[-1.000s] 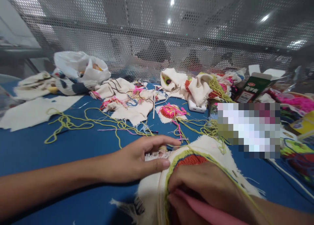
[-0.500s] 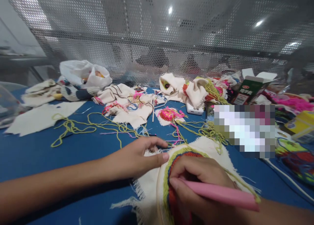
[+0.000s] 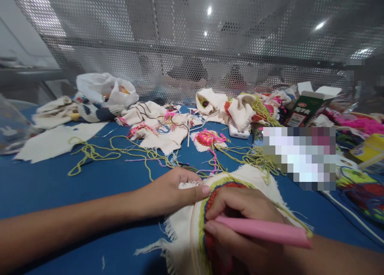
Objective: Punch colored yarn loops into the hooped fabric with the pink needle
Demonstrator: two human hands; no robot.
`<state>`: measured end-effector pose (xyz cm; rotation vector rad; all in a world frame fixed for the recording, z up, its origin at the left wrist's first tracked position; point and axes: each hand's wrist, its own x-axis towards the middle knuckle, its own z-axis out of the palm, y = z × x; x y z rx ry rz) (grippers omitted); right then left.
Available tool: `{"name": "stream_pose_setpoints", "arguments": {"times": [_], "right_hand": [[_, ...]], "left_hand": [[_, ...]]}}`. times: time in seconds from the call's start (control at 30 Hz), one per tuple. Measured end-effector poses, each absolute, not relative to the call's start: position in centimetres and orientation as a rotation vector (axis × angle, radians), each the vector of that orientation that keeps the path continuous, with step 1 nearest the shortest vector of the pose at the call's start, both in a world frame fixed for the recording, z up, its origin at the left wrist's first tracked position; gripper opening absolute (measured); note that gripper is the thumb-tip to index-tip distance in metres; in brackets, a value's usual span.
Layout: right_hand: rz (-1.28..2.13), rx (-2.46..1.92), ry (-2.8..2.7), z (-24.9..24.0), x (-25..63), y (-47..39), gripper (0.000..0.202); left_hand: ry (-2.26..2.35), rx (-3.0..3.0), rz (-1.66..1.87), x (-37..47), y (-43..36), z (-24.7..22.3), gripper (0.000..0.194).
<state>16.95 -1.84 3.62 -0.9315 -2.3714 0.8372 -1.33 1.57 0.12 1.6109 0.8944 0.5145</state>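
A pink punch needle [image 3: 267,230] is gripped in my right hand [image 3: 249,223], its tip hidden behind my fingers at the yarn-worked surface. Yellow-green yarn trails from the back end of its handle. Below lies white frayed cloth [image 3: 180,235] stretched in an embroidery hoop [image 3: 193,239], bearing bands of yellow-green, blue and red yarn loops [image 3: 207,211]. My left hand [image 3: 180,191] pinches the hoop and cloth at their far left edge, thumb on top and fingers mostly underneath.
Yellow-green yarn [image 3: 93,155] straggles over the blue table [image 3: 120,179]. Behind are cloth scraps [image 3: 165,135], a small pink-and-red yarn piece [image 3: 207,139], a white plastic bag [image 3: 102,89] and a green box [image 3: 309,107]. A blurred-out bright object [image 3: 300,157] and a white cable [image 3: 354,217] are at right.
My right hand and the punch needle have shifted slightly left and up over the yarn loops. My left hand keeps its hold on the hoop's edge. The whole view has moved a little.
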Motion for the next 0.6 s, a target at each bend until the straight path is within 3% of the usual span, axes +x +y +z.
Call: {"name": "stream_pose_setpoints", "arguments": {"times": [0.2,0.43,0.53,0.6], "right_hand": [[0.605,-0.803,-2.395,3.6,17.1,-1.7,0.01],[0.654,-0.839,-2.403,2.7,16.7,-1.3,0.013],[0.716,-0.853,-2.465,3.2,16.8,-1.0,0.005],[0.783,-0.884,-2.571,4.4,17.5,-0.5,0.013]], "left_hand": [[0.959,1.63,0.587,-1.2,0.9,0.1,0.034],[1.007,1.711,0.603,-1.2,0.8,-0.1,0.033],[0.956,1.701,0.575,-1.1,0.9,0.1,0.03],[0.926,1.691,0.591,-1.0,1.0,0.1,0.028]]}}
